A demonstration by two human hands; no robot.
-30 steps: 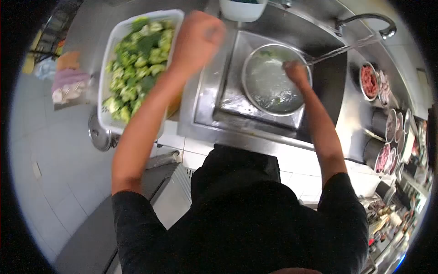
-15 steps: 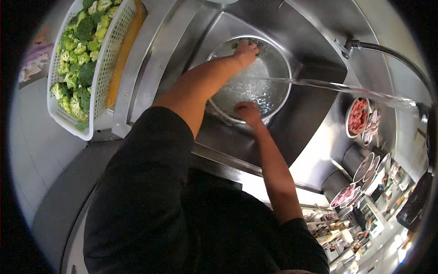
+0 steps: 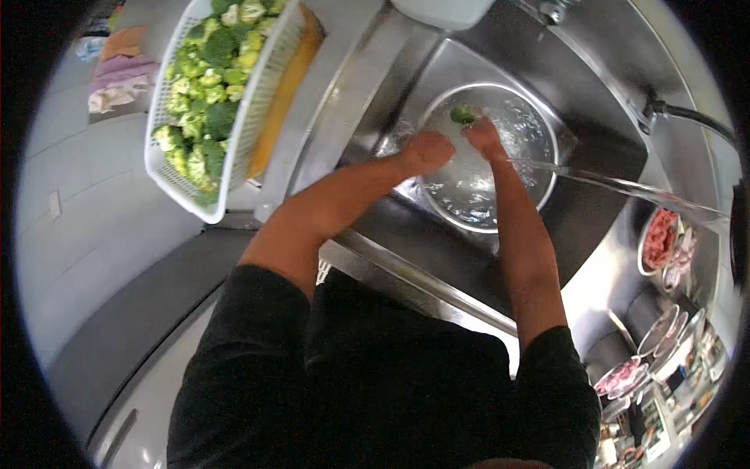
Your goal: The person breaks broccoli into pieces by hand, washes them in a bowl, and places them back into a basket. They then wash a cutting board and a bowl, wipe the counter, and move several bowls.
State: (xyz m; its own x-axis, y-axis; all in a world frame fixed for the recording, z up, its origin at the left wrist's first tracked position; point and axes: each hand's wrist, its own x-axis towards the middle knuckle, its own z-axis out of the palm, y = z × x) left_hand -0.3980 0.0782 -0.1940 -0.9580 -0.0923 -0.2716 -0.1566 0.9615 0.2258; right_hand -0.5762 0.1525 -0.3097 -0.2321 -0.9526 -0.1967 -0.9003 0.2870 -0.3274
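Note:
A round steel bowl (image 3: 539, 168) full of water sits in the sink (image 3: 601, 141). My right hand (image 3: 484, 137) reaches into it and grips a green broccoli floret (image 3: 462, 115) at the bowl's far side. My left hand (image 3: 427, 149) is curled into a fist at the bowl's left rim, just beside the right hand; what is inside its fingers is hidden. A stream of water (image 3: 617, 185) runs from the right into the bowl. A white slotted basket (image 3: 176, 191) heaped with broccoli florets (image 3: 207, 86) stands on the counter to the left.
An orange board (image 3: 285, 90) lies under the basket. The faucet pipe (image 3: 691, 116) curves in at the right. Metal dishes of raw meat (image 3: 660, 238) line the right counter. A white container (image 3: 441, 9) stands behind the sink. Cloths (image 3: 117, 74) lie at the far left.
My left hand has pulled back from the bowl's far side to its left rim. My right hand has gone from the near rim to the far side and taken a floret.

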